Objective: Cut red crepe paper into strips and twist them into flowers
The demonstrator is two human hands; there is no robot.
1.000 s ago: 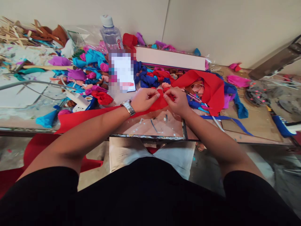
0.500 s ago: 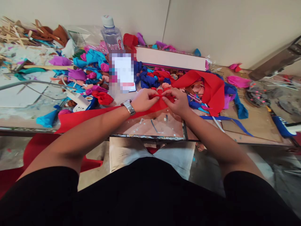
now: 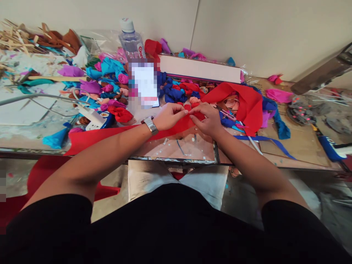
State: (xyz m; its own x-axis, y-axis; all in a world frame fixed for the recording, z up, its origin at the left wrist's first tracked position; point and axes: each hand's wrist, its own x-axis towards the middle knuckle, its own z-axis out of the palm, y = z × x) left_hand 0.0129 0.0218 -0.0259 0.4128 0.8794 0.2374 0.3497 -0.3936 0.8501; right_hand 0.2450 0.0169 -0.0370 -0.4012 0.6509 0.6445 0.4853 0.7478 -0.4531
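Observation:
A long red fabric strip (image 3: 110,136) runs across the near part of the table and up under both wrists. My left hand (image 3: 171,116), with a metal watch at the wrist, pinches the strip's upper edge between thumb and forefinger. Just beside it, my right hand (image 3: 206,119) is closed in a pinch on the same red fabric. The fingertips nearly meet, and the cloth between them is mostly hidden. Behind the fingers lie small peach and red fabric bits (image 3: 195,100). A wide red band of cloth (image 3: 249,104) lies folded right of my right hand.
A plastic bottle (image 3: 131,42) and a lit phone (image 3: 144,82) stand behind my left hand. Heaps of coloured fabric pieces (image 3: 110,68) spread leftward, near a power strip (image 3: 100,120) with a cable. A long white box (image 3: 199,69) lies at the back, and a pincushion (image 3: 301,110) rests right.
My fingertips have shifted slightly at the red fabric, the two hands a little further apart. Everything else stays in place.

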